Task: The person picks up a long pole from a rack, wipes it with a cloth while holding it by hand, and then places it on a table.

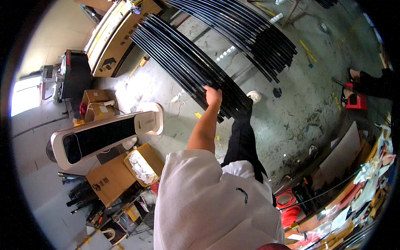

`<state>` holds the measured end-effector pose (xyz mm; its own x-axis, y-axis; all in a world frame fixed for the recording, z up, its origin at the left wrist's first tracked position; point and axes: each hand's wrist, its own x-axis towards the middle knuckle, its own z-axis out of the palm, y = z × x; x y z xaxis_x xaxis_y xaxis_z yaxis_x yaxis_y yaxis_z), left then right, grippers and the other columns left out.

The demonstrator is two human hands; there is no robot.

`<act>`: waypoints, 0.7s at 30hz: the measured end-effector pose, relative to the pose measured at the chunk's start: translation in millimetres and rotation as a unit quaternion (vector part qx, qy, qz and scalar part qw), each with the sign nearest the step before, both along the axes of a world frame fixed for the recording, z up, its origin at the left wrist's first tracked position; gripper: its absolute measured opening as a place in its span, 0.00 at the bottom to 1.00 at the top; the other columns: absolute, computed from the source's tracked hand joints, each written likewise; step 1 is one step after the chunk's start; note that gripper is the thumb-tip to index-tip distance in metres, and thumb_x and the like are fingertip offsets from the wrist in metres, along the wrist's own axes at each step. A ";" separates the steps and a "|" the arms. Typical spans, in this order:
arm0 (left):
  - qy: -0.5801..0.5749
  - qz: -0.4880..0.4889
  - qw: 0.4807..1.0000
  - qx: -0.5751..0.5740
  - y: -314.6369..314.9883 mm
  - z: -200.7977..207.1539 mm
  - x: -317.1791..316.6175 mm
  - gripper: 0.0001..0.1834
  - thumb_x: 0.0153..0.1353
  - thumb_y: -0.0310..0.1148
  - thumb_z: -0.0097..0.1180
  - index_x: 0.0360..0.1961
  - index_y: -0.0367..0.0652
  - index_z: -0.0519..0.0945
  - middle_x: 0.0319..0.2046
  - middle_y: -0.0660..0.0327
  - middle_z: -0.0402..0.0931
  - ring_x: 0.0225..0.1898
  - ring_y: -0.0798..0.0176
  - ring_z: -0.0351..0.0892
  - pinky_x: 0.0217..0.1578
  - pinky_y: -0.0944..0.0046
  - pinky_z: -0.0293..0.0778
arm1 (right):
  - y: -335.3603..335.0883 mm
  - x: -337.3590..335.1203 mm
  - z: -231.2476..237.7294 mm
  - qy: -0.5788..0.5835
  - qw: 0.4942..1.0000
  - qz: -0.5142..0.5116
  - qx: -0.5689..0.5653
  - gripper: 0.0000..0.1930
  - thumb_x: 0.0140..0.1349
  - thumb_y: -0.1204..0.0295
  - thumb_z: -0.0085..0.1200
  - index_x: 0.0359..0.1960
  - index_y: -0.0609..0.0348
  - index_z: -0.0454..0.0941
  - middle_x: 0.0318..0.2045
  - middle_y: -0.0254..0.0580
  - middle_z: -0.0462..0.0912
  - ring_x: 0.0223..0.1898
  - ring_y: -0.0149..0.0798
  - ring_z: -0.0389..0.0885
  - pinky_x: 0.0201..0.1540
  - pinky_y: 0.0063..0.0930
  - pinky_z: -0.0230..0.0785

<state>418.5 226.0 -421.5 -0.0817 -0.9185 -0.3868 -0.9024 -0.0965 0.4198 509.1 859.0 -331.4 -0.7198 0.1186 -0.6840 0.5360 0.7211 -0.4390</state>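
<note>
A row of long, thin black tubes [179, 62] lies side by side in front of me, slanting from the far left towards my legs. My left hand [213, 96] is on the near part of this row, its fingers curled over a black tube near the ends. The fingertips are partly hidden among the tubes. Farther right, a second row of black tubes [246, 31] is raised above the floor on a support. My right hand is out of view.
A tall white and black fan-like appliance [104, 135] lies slanted at left, near an open carton [112, 179]. A long cardboard box [121, 41] stands far left. A white round container [254, 97] is beside my foot. At right, a person's dark-clothed leg [375, 85] is near a red stool [356, 102].
</note>
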 end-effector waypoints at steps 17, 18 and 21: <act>-0.015 0.021 0.998 0.061 -11.1 11.6 1.9 0.37 0.48 0.46 0.62 0.52 0.42 0.55 0.42 0.43 0.73 0.44 0.42 0.75 0.43 0.51 0.72 | -7.5 18.0 8.8 0.024 1.000 -0.001 -0.007 0.18 0.63 0.64 0.48 0.17 0.61 0.68 0.15 0.31 0.64 0.20 0.26 0.60 0.22 0.27 0.53; -0.007 0.010 0.999 0.046 -12.4 9.8 6.8 0.35 0.48 0.45 0.62 0.50 0.41 0.56 0.42 0.43 0.73 0.44 0.42 0.74 0.43 0.51 0.72 | -8.2 20.5 7.1 0.026 1.000 -0.005 -0.010 0.18 0.63 0.64 0.48 0.17 0.61 0.68 0.15 0.31 0.64 0.20 0.26 0.60 0.22 0.27 0.53; 0.005 -0.009 1.000 0.005 -14.8 13.7 12.3 0.28 0.51 0.39 0.58 0.49 0.41 0.60 0.41 0.44 0.73 0.43 0.41 0.74 0.41 0.49 0.71 | -13.2 29.1 3.6 0.035 0.999 -0.018 -0.013 0.17 0.63 0.65 0.48 0.18 0.61 0.68 0.16 0.31 0.64 0.20 0.26 0.60 0.22 0.27 0.53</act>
